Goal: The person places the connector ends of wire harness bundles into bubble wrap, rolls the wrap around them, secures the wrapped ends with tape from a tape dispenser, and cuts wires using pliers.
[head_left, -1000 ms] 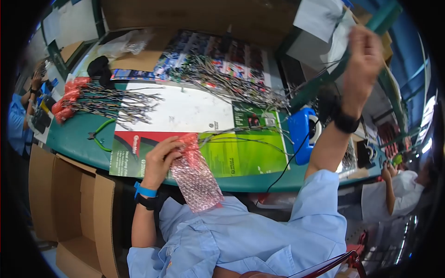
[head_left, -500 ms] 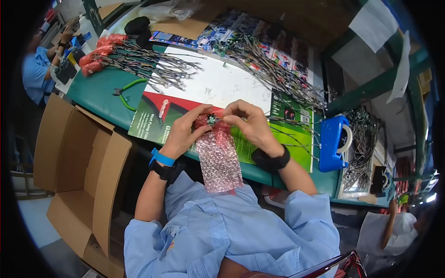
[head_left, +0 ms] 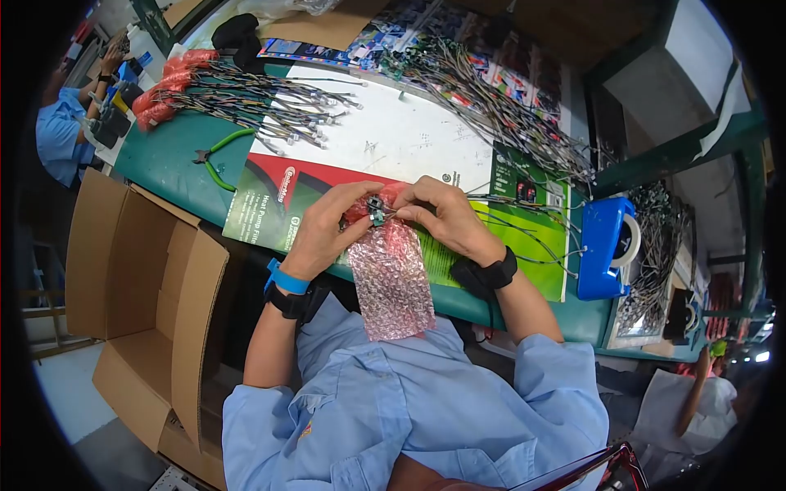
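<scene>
My left hand point(head_left: 327, 229) is closed on the top of a pinkish bubble wrap sheet point(head_left: 391, 282), which hangs over the table's front edge. Small green and black connectors point(head_left: 377, 214) show between my hands, against the wrap. The fingertips of my right hand point(head_left: 446, 219) pinch at these connectors; exactly what they hold is too small to tell. Dark cables point(head_left: 532, 233) run rightward from behind my right hand across a green printed cardboard sheet point(head_left: 266, 196).
Wire bundles with red wrapped ends point(head_left: 246, 94) lie at the back left, green-handled cutters point(head_left: 214, 159) before them. More wires point(head_left: 491, 106) lie behind. A blue tape dispenser point(head_left: 602, 250) stands right, an open carton point(head_left: 147, 303) lower left. Other people are at both sides.
My right hand has come down from its raised position at the right to the wrap beside my left hand. Over the last half second both hands stay nearly in place; the view shifts slightly.
</scene>
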The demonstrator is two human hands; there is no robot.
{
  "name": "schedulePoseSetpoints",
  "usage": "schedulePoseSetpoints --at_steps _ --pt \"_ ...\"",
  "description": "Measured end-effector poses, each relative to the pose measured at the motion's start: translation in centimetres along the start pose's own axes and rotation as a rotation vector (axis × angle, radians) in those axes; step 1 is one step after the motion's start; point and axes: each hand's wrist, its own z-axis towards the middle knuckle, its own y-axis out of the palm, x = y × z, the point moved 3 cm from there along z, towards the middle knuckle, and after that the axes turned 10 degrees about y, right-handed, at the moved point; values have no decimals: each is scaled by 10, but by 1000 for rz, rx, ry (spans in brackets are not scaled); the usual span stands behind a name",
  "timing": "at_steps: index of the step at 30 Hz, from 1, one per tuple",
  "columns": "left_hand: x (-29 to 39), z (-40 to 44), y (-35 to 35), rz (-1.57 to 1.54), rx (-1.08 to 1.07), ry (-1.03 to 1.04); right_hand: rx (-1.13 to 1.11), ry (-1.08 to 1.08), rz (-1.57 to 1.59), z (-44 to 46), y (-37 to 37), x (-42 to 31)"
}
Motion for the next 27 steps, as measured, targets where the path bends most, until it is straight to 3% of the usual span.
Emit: schedulePoseSetpoints --at_steps 5,13,15,18,27 --pt "-1 -1 1 8 12 18 24 -72 -93 2 4 0" --pt "1 -1 2 -25 43 -30 -113 161 298 3 8 10" --pt "-1 -3 3 -161 119 -151 -99 193 292 4 8 13" --pt "-4 -4 3 -145 110 -162 -53 229 316 7 12 19" --pt "-5 -4 2 -23 68 -15 33 185 395 7 16 23"
